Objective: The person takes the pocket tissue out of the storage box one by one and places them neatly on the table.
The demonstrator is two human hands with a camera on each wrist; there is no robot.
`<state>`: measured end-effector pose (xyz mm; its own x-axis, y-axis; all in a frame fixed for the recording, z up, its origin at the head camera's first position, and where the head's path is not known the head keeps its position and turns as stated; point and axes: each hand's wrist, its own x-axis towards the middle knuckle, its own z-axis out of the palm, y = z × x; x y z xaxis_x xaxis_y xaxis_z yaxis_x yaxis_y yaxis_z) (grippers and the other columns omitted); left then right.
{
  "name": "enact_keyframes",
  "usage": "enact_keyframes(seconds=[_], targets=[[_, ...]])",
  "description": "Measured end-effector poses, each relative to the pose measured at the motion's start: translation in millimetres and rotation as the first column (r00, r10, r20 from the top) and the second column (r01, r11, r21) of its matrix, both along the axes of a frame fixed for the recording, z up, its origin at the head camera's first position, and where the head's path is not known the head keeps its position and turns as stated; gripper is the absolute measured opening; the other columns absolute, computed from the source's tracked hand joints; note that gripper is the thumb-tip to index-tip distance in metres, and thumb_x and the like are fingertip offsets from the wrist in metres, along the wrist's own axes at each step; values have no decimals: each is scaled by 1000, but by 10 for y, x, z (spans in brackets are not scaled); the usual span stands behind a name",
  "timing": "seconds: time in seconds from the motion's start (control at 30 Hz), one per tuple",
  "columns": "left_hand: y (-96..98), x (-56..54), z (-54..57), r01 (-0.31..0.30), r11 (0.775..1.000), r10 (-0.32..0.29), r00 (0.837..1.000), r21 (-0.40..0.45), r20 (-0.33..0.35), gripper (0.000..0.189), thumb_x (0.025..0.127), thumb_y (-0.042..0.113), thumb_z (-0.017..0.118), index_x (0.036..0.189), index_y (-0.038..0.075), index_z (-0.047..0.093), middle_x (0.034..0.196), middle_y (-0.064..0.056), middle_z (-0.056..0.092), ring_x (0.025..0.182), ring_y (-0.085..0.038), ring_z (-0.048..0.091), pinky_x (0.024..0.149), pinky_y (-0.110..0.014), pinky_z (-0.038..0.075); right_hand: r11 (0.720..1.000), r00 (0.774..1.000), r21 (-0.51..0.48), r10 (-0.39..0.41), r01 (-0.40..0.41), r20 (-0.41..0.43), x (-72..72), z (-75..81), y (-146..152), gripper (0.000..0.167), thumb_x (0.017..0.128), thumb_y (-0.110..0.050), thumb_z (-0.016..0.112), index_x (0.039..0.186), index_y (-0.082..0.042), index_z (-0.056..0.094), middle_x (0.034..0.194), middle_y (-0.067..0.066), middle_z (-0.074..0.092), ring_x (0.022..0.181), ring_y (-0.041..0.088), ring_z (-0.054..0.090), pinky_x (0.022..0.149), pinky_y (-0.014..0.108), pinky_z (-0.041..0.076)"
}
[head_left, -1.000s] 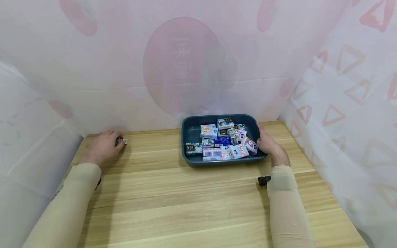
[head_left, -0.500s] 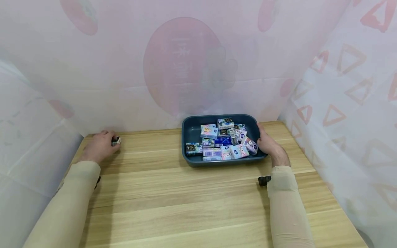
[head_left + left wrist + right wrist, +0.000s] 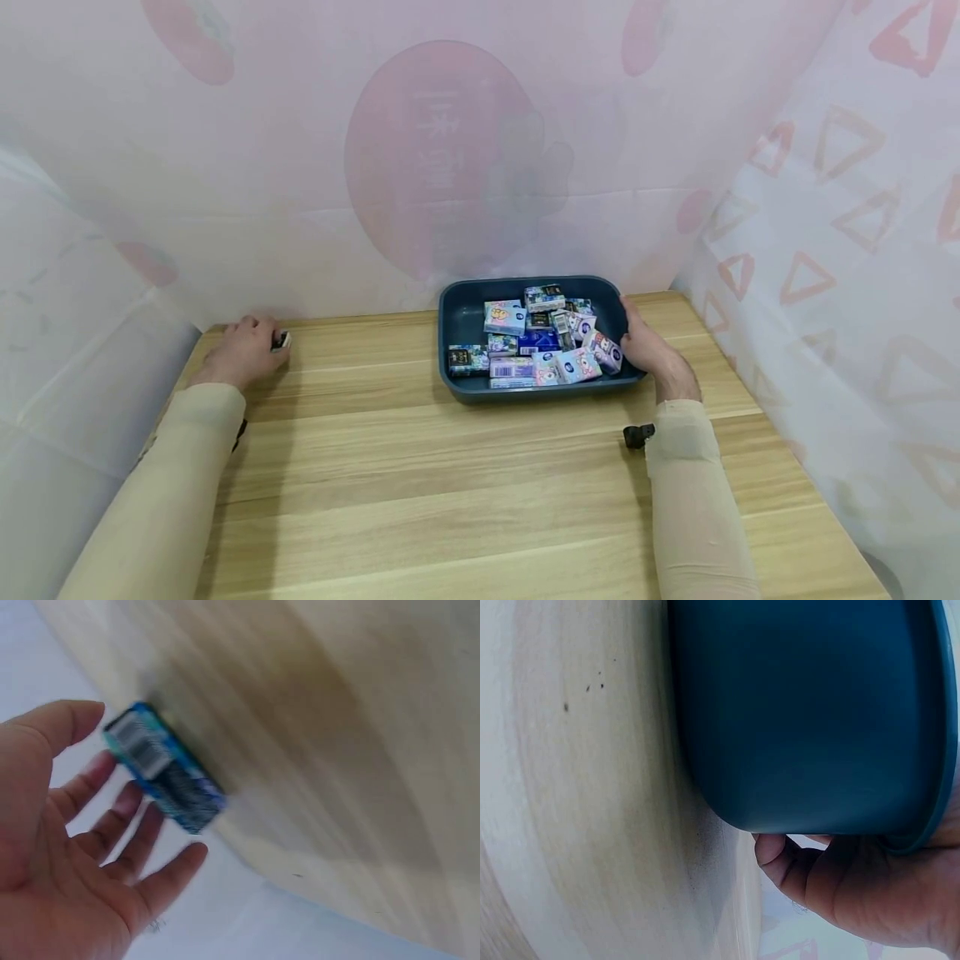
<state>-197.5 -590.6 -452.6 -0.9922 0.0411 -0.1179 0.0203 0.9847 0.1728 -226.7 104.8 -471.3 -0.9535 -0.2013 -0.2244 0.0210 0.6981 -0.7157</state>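
Note:
At the table's far left corner is my left hand [image 3: 243, 350], beside a small tissue pack [image 3: 165, 769] with a barcode and blue-green print. The left wrist view, somewhat blurred, has the pack at the table surface. My thumb lies just off one end of it, and the spread fingers are along its near side. My right hand [image 3: 651, 348] holds the right end of a dark blue plastic basin [image 3: 540, 395]. In the right wrist view its bent fingers [image 3: 772, 851] press the basin's outer wall under the rim. Several tissue packs [image 3: 513, 367] lie jumbled inside the basin.
The wooden table [image 3: 420, 492] runs up to a printed cloth backdrop [image 3: 300, 150] right behind the basin. Further cloth walls [image 3: 847, 250] close off the left and right sides. A small black camera [image 3: 638, 437] juts from the right wrist.
My left hand and the tissue pack have shifted slightly left toward the corner, then stayed about there. The right hand and the basin have not moved.

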Motion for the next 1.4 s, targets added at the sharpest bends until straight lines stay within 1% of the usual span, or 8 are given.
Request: enact_keyframes(seconds=[0.13, 0.27, 0.33, 0.53, 0.7, 1.0, 1.27, 1.4], targets=[[103, -30, 83, 34, 999, -34, 999, -1, 23, 40, 117, 24, 62, 131, -12, 64, 137, -43, 63, 124, -61, 65, 101, -77, 59, 1000, 1000, -7, -6, 6, 13, 5, 20, -15, 87, 115, 5, 32, 186, -6, -18, 191, 40, -5, 180, 63, 6, 148, 75, 10], [333, -69, 177, 70, 997, -71, 996, 22, 48, 53, 119, 25, 60, 151, -16, 58, 151, -44, 61, 138, -64, 63, 116, -79, 55, 1000, 1000, -16, -17, 17, 26, 17, 48, -32, 87, 116, 5, 31, 186, -7, -19, 193, 37, -9, 181, 61, 1, 148, 74, 6], [471, -71, 226, 78, 996, -80, 996, 30, 49, 55, 120, 26, 61, 155, -15, 56, 156, -44, 59, 143, -64, 61, 120, -79, 54, 1000, 1000, -21, -18, 18, 23, 20, 53, -35, 87, 115, 5, 30, 186, -7, -18, 193, 37, -10, 181, 60, 0, 149, 73, 5], [867, -21, 314, 107, 994, -107, 994, 36, -7, 52, 121, 27, 61, 155, -11, 60, 157, -40, 63, 142, -62, 65, 121, -77, 56, 1000, 1000, -13, -15, 16, 17, 31, 56, -35, 87, 115, 5, 30, 186, -7, -18, 192, 39, -8, 180, 61, 3, 148, 74, 8], [1145, 27, 334, 137, 989, -134, 990, 55, -54, 50, 121, 28, 63, 155, -9, 61, 159, -38, 64, 142, -59, 68, 120, -75, 58, 1000, 999, -6, -24, 24, 32, 32, 60, -41, 86, 117, 3, 30, 186, -8, -19, 192, 38, -8, 180, 62, 4, 148, 74, 9], [1615, 73, 269, 185, 978, -172, 976, 99, -131, 45, 121, 27, 63, 154, -5, 63, 154, -32, 68, 138, -53, 72, 119, -70, 60, 1000, 999, -11, -22, 23, 40, 1, 26, -19, 86, 117, 3, 31, 186, -9, -20, 191, 39, -8, 180, 62, 5, 147, 76, 10], [2017, 116, 229, 209, 971, -192, 971, 115, -142, 46, 121, 30, 63, 155, -1, 63, 158, -28, 67, 142, -50, 71, 120, -64, 62, 998, 1000, -56, 2, -1, 19, -139, -216, 158, 91, 117, -4, 35, 188, -20, -19, 194, 33, -8, 182, 56, 0, 150, 69, 3], [2173, 153, 232, 230, 965, -209, 964, 125, -165, 45, 121, 29, 64, 154, -1, 65, 157, -27, 68, 142, -49, 71, 120, -64, 62, 999, 999, -41, -16, 17, 36, -72, -96, 72, 89, 116, 1, 33, 187, -15, -19, 194, 35, -9, 182, 59, 1, 148, 73, 5]])
